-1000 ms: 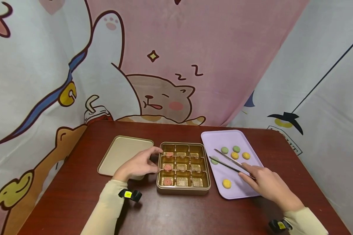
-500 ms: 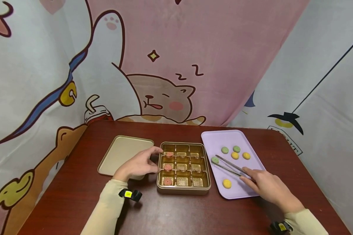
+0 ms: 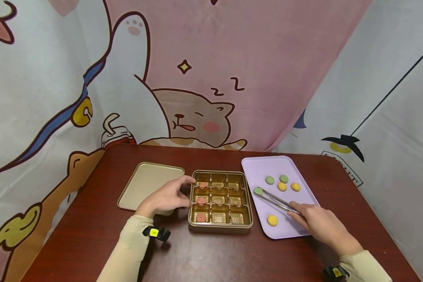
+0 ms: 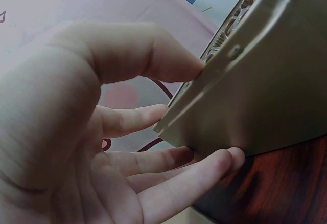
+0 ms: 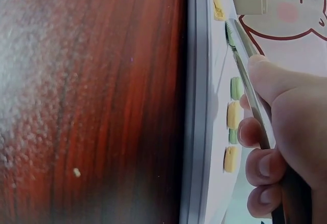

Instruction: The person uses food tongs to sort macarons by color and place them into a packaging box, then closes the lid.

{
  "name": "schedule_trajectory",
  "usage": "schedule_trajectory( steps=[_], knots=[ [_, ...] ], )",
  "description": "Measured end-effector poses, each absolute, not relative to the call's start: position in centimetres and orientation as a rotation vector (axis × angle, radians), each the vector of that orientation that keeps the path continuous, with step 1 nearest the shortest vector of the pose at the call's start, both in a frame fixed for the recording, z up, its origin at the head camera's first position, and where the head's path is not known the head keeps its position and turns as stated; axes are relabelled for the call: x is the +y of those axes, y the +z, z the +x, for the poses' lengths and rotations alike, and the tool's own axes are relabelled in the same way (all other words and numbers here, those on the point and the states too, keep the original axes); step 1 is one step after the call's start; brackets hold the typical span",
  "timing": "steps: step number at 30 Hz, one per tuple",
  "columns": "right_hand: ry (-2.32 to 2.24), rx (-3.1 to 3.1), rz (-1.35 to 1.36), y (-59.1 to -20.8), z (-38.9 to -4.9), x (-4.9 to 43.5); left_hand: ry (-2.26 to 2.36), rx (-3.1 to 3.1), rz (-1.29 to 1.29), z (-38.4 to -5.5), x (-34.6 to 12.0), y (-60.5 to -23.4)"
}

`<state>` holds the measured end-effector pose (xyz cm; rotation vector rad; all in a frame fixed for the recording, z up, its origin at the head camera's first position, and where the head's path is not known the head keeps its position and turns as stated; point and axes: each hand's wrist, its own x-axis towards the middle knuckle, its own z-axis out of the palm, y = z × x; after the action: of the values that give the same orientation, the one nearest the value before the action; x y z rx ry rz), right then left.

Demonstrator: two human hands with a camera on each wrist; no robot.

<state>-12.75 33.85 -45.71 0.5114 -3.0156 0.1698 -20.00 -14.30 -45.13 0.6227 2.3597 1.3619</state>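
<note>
The right hand (image 3: 322,225) grips partly hidden tongs (image 5: 261,112); the left hand (image 3: 167,197), unclenched, touches a box (image 3: 220,230); cartoon cloth (image 3: 278,58) backs the bench (image 3: 197,258).

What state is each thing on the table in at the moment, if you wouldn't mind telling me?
Box: open, partly filled.
Lid: off, lying flat.
Pink cookies: three, inside the box along its left side.
Tongs: held in the right hand, closed around a green cookie.
Tray: lying flat.
Other two green cookies: on the tray.
Yellow cookies: three, on the tray.
</note>
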Motion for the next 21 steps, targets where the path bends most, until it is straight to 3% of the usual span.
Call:
schedule_trajectory(
  steps=[21],
  knots=[
    [0.188,-2.913,0.537,-44.6,-12.0,33.9,1.366,2.352,0.617,-20.0,-14.3,-45.1]
  ],
)
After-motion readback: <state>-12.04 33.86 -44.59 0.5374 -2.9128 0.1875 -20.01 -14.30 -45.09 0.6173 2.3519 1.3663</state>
